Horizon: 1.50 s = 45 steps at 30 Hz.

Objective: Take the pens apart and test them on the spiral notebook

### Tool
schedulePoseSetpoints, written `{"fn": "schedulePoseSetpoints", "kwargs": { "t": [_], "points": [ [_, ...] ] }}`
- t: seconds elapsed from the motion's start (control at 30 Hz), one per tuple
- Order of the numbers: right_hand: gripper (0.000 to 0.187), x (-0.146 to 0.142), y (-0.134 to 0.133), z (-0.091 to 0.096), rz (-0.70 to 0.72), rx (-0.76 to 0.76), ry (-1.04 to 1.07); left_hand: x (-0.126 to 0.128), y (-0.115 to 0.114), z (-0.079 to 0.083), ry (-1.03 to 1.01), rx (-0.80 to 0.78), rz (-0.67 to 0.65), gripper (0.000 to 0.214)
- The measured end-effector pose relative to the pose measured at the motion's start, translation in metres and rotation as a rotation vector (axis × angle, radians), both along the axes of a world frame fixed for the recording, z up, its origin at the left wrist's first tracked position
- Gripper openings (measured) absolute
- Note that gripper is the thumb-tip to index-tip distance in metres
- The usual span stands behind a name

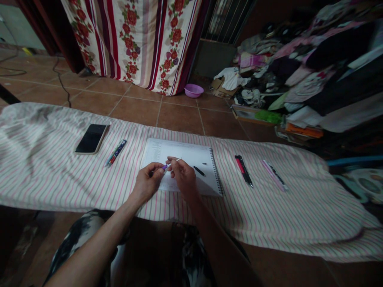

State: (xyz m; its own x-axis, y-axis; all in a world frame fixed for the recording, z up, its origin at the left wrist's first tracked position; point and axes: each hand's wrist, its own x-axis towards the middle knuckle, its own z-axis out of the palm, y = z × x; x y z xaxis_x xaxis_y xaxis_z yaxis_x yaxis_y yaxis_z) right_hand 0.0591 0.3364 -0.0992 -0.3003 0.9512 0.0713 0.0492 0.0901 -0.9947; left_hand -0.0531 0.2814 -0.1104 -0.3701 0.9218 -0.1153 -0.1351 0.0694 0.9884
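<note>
Over a spiral notebook (211, 185), both my hands meet on a slim pen (164, 166) with a purple section and a thin white end. My left hand (146, 179) is closed around the purple section. The fingers of my right hand (184, 175) pinch the pen farther along, and its white end sticks out past them. Part of the pen is hidden by my fingers. On the page, right of my right hand, lie a black pen piece (199, 171) and a small dark piece (204, 163).
A striped cloth (299, 215) covers the table. Left of the notebook lie a phone (91, 138) and patterned pens (116, 153); to the right, red and black pens (243, 171) and a pink pen (273, 175). A purple basin (194, 91) stands on the floor beyond.
</note>
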Motion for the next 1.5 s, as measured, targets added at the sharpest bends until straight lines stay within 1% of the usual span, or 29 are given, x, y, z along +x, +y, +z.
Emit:
{"fn": "schedulePoseSetpoints", "kwargs": {
  "t": [0.17,0.37,0.5,0.67,0.8,1.13,1.33,1.4,1.43,1.5],
  "points": [
    [0.035,0.001,0.001,0.001,0.012,0.028,0.009,0.000,0.000,-0.002,-0.011,-0.005,0.001,0.019],
    [0.032,0.002,0.002,0.001,-0.012,0.080,-0.070,0.001,0.001,0.000,0.040,0.005,-0.004,0.018],
    [0.031,0.004,0.003,0.000,-0.035,0.069,-0.081,0.001,0.000,0.002,0.020,0.008,0.003,0.017],
    [0.030,0.006,0.005,0.000,-0.044,0.088,-0.084,0.001,0.001,0.000,0.019,0.021,-0.001,0.018],
    [0.029,0.005,0.004,0.001,-0.038,0.058,-0.085,0.001,0.001,0.001,-0.007,0.032,-0.021,0.018],
    [0.027,0.007,0.002,0.007,-0.009,-0.048,-0.006,0.006,0.002,0.008,-0.057,-0.015,-0.010,0.021],
    [0.038,0.010,0.005,0.001,0.033,-0.071,-0.018,0.007,0.004,0.011,-0.104,-0.013,0.019,0.021],
    [0.040,0.016,0.009,-0.001,0.008,-0.054,-0.047,0.003,0.004,0.012,-0.086,-0.008,0.033,0.023],
    [0.039,0.020,0.012,-0.001,-0.028,-0.031,-0.079,0.000,0.004,0.013,-0.070,-0.008,0.046,0.024],
    [0.036,0.032,0.019,0.000,-0.152,0.055,-0.192,-0.005,0.005,0.012,-0.044,-0.010,0.075,0.026]
  ]
}}
